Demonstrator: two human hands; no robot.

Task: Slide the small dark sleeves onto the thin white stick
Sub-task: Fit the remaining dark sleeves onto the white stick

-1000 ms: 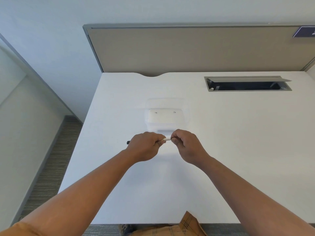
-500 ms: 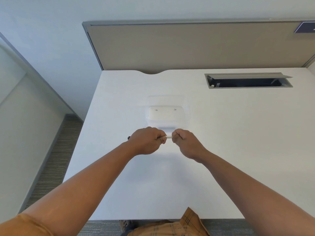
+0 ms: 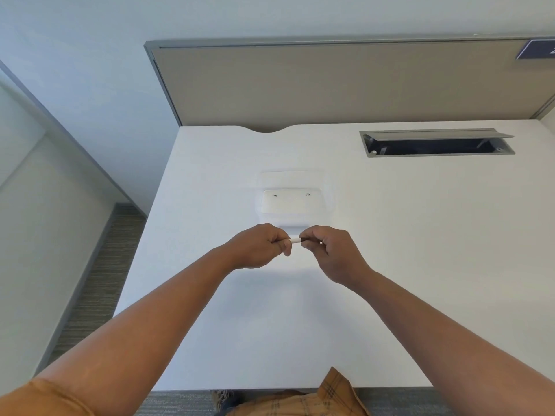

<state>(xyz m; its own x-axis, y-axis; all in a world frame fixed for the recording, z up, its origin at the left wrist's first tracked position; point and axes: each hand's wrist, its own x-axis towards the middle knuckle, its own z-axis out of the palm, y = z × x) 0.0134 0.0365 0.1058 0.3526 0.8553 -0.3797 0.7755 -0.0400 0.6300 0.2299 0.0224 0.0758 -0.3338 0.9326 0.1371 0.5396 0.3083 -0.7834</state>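
Both hands pinched shut above the bench point(image 3: 390, 265): left hand point(image 3: 258, 246) steadying the stick point(image 3: 295, 240), right hand point(image 3: 329, 250) pushing a sleeve point(image 3: 304, 239) along it.

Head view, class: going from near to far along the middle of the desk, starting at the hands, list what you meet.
Left hand and right hand pinching the thin white stick → clear plastic tray → curved notch in the desk's far edge → beige partition panel.
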